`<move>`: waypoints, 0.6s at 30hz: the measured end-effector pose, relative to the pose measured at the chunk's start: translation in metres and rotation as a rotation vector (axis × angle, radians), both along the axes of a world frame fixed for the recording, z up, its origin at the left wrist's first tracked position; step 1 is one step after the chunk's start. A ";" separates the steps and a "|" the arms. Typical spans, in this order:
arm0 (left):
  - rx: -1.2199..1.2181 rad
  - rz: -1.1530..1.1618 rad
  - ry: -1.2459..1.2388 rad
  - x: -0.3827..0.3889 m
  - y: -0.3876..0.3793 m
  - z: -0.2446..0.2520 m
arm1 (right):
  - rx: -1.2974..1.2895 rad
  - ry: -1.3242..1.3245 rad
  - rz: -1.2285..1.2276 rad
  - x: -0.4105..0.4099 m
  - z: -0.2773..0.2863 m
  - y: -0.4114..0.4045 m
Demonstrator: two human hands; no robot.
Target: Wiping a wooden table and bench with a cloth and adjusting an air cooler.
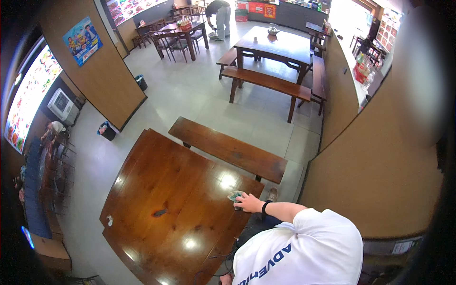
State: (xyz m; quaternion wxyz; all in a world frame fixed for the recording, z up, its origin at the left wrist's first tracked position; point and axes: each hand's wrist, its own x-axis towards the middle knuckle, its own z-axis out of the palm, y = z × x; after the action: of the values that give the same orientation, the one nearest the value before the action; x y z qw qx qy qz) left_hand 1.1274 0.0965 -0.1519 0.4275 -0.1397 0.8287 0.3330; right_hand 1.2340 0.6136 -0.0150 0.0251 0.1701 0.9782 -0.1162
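Observation:
A brown wooden table [185, 210] with a glossy top lies before me. My right hand [248, 203], a black band on its wrist, is closed on a crumpled greenish item [235, 195] at the table's right edge. That item looks like a cloth or thin plastic; the fingers hide part of it. Only a bit of my left hand [226, 279] shows at the bottom edge, beside my white shirt, and its fingers are hidden. A small crumpled white thing [110, 221], perhaps tissue, lies at the table's far left edge.
Thin black cables [217, 256] hang by the near table edge. A wooden bench [228, 149] stands along one side, a brown partition [370, 192] to the right. Bins [107, 130] and another table with benches [274, 39] stand beyond. One person [222, 17] bends far off; another [57, 128] is at left.

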 end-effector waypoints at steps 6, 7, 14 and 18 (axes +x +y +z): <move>0.012 -0.158 -0.049 0.071 0.140 0.023 | -0.128 0.020 -0.199 0.048 -0.001 0.114; 0.019 -0.181 -0.060 0.079 0.160 0.029 | -0.176 -0.064 -0.265 0.062 -0.003 0.133; 0.048 -0.346 -0.135 0.082 0.276 0.043 | -0.507 -0.305 -0.803 0.233 -0.044 0.263; 0.120 -0.471 -0.278 0.060 0.310 0.047 | -0.570 -0.287 -1.110 0.330 -0.042 0.278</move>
State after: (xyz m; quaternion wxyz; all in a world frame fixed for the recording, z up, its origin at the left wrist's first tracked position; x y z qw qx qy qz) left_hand 1.1873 0.4069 -0.1053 0.6101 0.0379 0.7507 0.2507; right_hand 1.5644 0.8916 -0.0568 0.1361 0.6517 0.6624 -0.3434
